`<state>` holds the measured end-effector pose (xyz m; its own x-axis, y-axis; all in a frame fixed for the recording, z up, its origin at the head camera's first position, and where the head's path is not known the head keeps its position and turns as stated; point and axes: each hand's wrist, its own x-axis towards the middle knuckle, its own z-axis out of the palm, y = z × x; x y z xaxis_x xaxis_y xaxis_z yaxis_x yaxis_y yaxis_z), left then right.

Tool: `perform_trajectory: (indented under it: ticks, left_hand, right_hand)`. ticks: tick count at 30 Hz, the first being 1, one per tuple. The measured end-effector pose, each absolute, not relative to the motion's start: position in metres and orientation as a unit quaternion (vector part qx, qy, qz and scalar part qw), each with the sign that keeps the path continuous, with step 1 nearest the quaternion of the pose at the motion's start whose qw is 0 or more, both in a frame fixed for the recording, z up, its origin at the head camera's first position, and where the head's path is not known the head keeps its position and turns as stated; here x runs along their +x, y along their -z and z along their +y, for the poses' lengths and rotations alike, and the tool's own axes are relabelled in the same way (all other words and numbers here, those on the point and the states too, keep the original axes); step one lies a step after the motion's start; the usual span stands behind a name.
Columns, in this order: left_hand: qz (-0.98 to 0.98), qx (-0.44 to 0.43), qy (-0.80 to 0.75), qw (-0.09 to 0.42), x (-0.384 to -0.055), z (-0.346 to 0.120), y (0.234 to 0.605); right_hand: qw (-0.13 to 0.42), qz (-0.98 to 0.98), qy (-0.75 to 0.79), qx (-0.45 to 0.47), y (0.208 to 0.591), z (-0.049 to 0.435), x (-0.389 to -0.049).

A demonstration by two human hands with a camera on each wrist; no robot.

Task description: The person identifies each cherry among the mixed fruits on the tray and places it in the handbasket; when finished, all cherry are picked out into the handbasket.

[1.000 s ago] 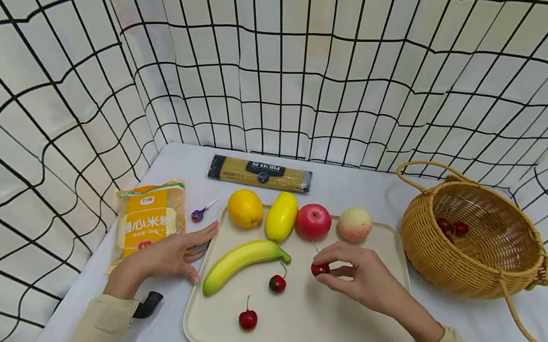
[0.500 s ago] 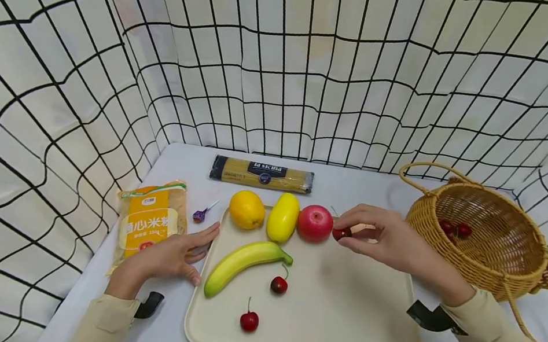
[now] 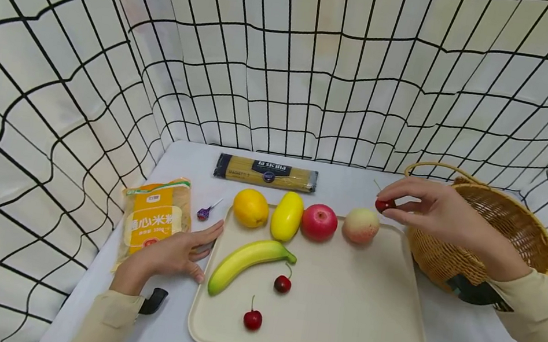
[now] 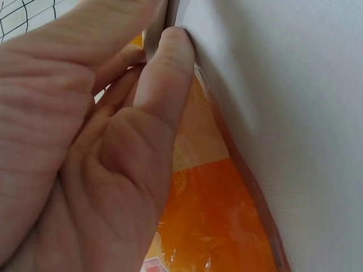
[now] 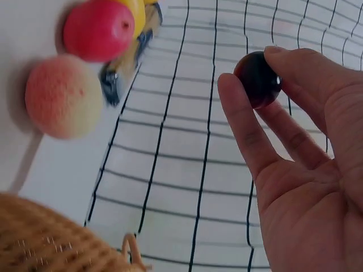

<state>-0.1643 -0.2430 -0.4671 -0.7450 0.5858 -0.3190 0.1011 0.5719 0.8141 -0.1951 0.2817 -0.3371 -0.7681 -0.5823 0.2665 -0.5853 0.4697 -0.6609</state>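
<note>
- The tray's (image 3: 353, 316) right half offers open room above a low rim.
- A lemon (image 3: 250, 208), mango (image 3: 287, 217), apple (image 3: 319, 223) and peach (image 3: 361, 226) stand closely lined across its far edge.
- A narrow gap parts the peach from the wicker basket (image 3: 433, 255).
- The left hand (image 3: 173, 253) obstructs the left rim.

1. Glossy, dark-red, round cherry (image 3: 385, 205) with a thin green stem: pinched in the right hand (image 3: 426, 209), raised near the tray's far right corner, stem slanting up and leftward.
2. Beige rectangular tray (image 3: 347, 321), rounded corners, low rim: flat on the white worktop (image 3: 188, 162), left hand (image 3: 175, 255) at its left edge.
</note>
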Motion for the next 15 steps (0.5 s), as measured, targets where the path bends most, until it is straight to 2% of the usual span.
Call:
perform_trajectory:
  ticks: [10,15]
  left_hand:
    - [0.844,0.18,-0.411,0.294,-0.164,-0.239,0.464]
    - [0.846,0.189,-0.407,0.287,-0.164,-0.239,0.465]
  right_hand:
    - [0.014,-0.904,-0.356,0.235,0.324,0.33,-0.201]
    - [-0.002,-0.915,-0.336,0.222,0.32,0.358,-0.209]
